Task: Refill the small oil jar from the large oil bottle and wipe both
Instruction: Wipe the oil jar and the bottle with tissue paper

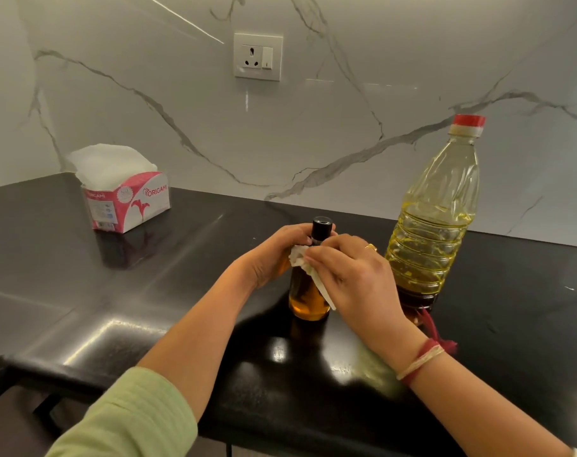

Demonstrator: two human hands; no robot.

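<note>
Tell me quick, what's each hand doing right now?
Left hand: closed, gripping the small oil jar near its neck.
Right hand: closed, holding a tissue against the jar's side.

On the black stone counter (148, 291), the small black-capped glass oil jar (308, 301) stands centre-front; the large red-capped plastic oil bottle (435, 219) just right, slightly behind; the pink-and-white cardboard tissue box (129, 202) well left, near the marble wall (346, 127).

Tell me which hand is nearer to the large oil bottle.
Right. The right hand, holding a tissue against the small oil jar, sits just beside the large oil bottle; the left hand grips the jar's far side, farther from the bottle.
</note>
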